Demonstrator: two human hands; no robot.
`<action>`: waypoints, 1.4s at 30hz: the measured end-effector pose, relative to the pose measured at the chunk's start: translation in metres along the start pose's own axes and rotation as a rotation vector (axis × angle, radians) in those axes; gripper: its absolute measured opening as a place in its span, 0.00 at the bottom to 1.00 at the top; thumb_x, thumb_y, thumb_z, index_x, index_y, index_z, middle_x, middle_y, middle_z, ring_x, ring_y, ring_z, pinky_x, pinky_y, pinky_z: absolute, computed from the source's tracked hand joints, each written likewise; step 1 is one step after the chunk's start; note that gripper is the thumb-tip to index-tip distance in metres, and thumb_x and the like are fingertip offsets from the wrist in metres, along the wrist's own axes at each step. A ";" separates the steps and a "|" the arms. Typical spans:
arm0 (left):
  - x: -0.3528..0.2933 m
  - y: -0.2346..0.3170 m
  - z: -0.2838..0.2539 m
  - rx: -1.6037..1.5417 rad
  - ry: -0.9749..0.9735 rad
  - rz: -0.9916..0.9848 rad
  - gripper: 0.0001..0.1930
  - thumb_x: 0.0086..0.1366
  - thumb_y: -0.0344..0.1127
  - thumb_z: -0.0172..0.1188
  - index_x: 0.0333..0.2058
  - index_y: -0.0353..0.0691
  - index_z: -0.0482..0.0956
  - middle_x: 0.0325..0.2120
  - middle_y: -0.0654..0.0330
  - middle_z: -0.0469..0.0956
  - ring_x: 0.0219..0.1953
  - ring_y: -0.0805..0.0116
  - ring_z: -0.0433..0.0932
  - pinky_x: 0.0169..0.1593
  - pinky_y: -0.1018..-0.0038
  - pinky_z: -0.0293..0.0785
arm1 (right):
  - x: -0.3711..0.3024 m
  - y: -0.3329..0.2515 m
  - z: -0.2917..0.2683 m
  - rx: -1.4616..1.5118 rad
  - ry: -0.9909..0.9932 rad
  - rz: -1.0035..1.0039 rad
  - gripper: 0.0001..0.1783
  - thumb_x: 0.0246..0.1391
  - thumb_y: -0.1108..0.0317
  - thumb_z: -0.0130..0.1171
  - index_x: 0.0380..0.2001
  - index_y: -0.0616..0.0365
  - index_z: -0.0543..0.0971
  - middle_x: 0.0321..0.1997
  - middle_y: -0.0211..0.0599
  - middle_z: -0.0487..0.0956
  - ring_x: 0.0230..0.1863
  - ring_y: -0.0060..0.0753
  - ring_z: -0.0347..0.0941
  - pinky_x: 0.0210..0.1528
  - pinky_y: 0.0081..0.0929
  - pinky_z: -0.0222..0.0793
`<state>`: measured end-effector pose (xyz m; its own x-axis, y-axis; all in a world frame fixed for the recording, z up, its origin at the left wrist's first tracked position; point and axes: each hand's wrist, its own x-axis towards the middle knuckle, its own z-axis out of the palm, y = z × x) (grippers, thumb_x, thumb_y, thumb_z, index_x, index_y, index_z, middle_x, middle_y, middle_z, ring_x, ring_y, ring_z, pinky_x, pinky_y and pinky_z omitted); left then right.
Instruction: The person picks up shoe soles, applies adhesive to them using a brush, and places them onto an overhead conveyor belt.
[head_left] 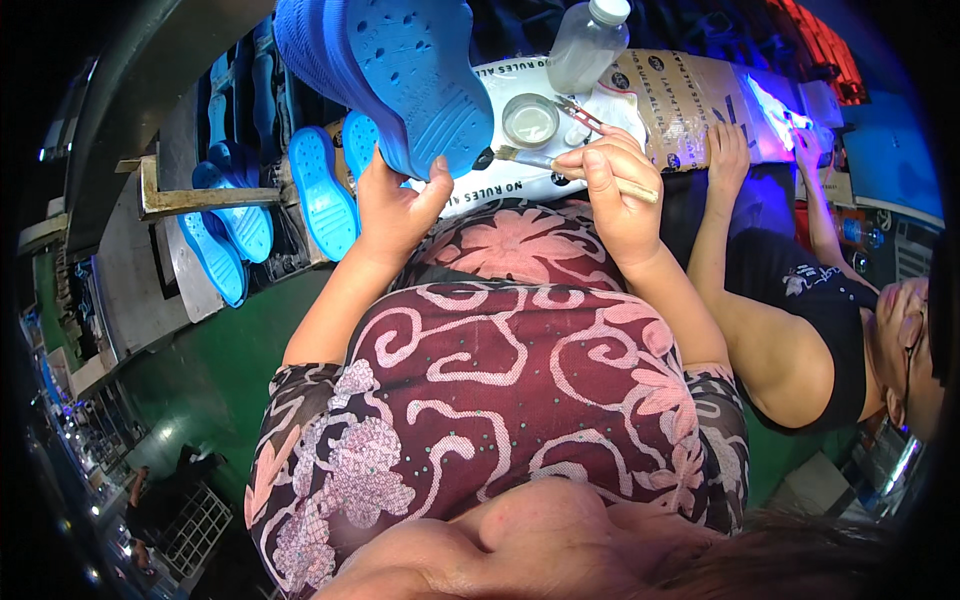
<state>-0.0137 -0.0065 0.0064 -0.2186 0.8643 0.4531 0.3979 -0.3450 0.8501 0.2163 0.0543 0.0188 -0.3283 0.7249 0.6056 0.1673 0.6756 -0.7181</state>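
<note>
Right now the left hand (400,205) is gripping a blue foam shoe (425,90) by its lower edge, thumb on the near face, and is holding it up over the left part of the table. The right hand (622,190) is closing its grip around a wooden-handled brush (640,188), whose bristles are pointing at a small black patch (484,159) on the shoe's rim; whether they are touching it is hard to tell. Because the left grip is bearing only on that edge, a loosening thumb could let the shoe tilt into the bristles, smearing the blue. Just beyond, a glass dish (530,121) is standing on the white sheet (483,197), with a red-handled tool (583,115) lying beside it; a careless sweep of the right hand could knock either. Behind them a white-capped bottle (588,52) is standing.
</note>
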 end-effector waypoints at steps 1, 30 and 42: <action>0.000 0.000 0.000 0.018 -0.003 0.016 0.20 0.51 0.25 0.59 0.43 0.30 0.67 0.31 0.56 0.77 0.31 0.73 0.76 0.36 0.78 0.72 | 0.001 0.000 0.000 0.004 0.002 -0.011 0.16 0.57 0.65 0.46 0.22 0.60 0.78 0.22 0.33 0.79 0.28 0.29 0.73 0.46 0.33 0.60; -0.002 -0.009 0.000 0.141 -0.027 0.266 0.19 0.46 0.23 0.60 0.40 0.33 0.69 0.26 0.55 0.77 0.26 0.65 0.78 0.32 0.76 0.72 | -0.004 -0.020 0.009 -0.064 -0.002 -0.092 0.11 0.51 0.68 0.52 0.19 0.57 0.78 0.19 0.31 0.76 0.23 0.32 0.69 0.38 0.27 0.58; -0.004 -0.005 0.002 0.144 -0.022 0.256 0.18 0.46 0.23 0.60 0.38 0.33 0.70 0.26 0.55 0.76 0.26 0.65 0.77 0.32 0.75 0.72 | -0.006 -0.016 0.002 -0.064 -0.037 -0.037 0.14 0.56 0.66 0.47 0.20 0.58 0.78 0.22 0.30 0.78 0.27 0.29 0.72 0.49 0.34 0.59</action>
<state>-0.0133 -0.0081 -0.0004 -0.0756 0.7642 0.6405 0.5602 -0.4988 0.6613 0.2139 0.0387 0.0261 -0.3690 0.6949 0.6172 0.2131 0.7096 -0.6716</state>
